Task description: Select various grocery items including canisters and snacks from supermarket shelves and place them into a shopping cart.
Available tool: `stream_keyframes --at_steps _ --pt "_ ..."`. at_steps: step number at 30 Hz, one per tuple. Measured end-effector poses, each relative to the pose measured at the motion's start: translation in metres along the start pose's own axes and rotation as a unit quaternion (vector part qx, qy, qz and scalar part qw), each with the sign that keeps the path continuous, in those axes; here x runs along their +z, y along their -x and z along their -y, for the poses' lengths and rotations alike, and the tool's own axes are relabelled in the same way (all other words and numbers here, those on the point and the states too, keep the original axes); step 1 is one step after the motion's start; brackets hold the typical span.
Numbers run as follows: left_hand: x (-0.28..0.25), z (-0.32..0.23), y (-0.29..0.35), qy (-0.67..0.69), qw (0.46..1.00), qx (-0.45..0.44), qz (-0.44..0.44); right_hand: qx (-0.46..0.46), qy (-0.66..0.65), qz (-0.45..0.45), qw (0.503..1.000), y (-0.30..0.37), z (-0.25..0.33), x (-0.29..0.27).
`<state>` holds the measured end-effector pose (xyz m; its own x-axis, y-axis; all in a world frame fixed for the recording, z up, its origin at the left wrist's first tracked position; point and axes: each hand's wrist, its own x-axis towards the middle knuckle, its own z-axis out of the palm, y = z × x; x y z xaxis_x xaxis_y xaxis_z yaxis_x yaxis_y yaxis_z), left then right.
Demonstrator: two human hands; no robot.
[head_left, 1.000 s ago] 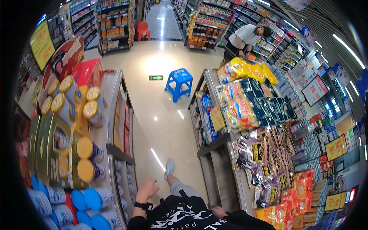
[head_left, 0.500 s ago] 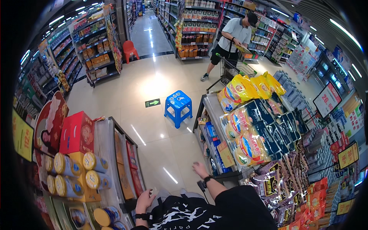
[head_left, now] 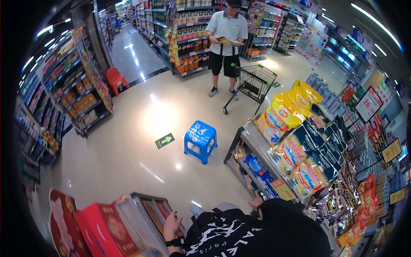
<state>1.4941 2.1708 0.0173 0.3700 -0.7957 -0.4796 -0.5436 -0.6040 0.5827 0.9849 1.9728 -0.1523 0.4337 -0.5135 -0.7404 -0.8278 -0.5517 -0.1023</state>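
Note:
My left hand (head_left: pixel 172 225) hangs low beside the left display shelf (head_left: pixel 136 210), fingers loosely apart and nothing in it. Next to that shelf's edge stands a red gift box (head_left: pixel 107 229). Partly covered by my black sleeve, my right hand (head_left: pixel 256 204) is by the lower front of the right display. Its visible fingers look apart, with no object seen in them. Clear-and-yellow food bags (head_left: pixel 307 176) lie stacked on that display, with yellow bags (head_left: pixel 280 115) behind them. On the floor ahead stands a blue plastic stool (head_left: pixel 200 136).
Beyond the stool a person (head_left: pixel 227 32) holds a flat yellowish package (head_left: pixel 230 41) beside a shopping cart (head_left: pixel 253 83). A red chair (head_left: pixel 116 80) stands near the aisle. Stocked shelves (head_left: pixel 79 88) are at left. A green arrow marker (head_left: pixel 165 140) is on the floor.
I have moved forward and my view has turned, so the gold-lidded tins have left the picture. My right hand has drawn back toward my body. The other person now faces me beside the cart.

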Motion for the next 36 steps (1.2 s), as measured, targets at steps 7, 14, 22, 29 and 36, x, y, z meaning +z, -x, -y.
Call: stream_keyframes --at_steps 7,14,22,29,36 --pt "-0.126 -0.022 -0.127 -0.068 0.997 0.033 -0.011 0.157 -0.555 -0.030 0.817 -0.031 0.023 -0.039" --pt "-0.178 -0.094 -0.283 -0.004 0.990 0.132 0.054 0.188 -0.674 -0.119 0.704 -0.197 0.100 -0.250" --pt "-0.282 -0.100 -0.414 0.018 0.995 0.087 0.042 0.100 -0.655 -0.207 0.720 -0.377 0.155 -0.437" --pt "-0.393 0.016 -0.534 -0.035 0.996 -0.069 -0.055 -0.053 -0.595 -0.181 0.781 -0.472 0.240 -0.580" --pt "-0.491 -0.012 -0.699 -0.027 0.994 -0.021 -0.109 -0.075 -0.511 -0.264 0.815 -0.525 0.267 -0.737"
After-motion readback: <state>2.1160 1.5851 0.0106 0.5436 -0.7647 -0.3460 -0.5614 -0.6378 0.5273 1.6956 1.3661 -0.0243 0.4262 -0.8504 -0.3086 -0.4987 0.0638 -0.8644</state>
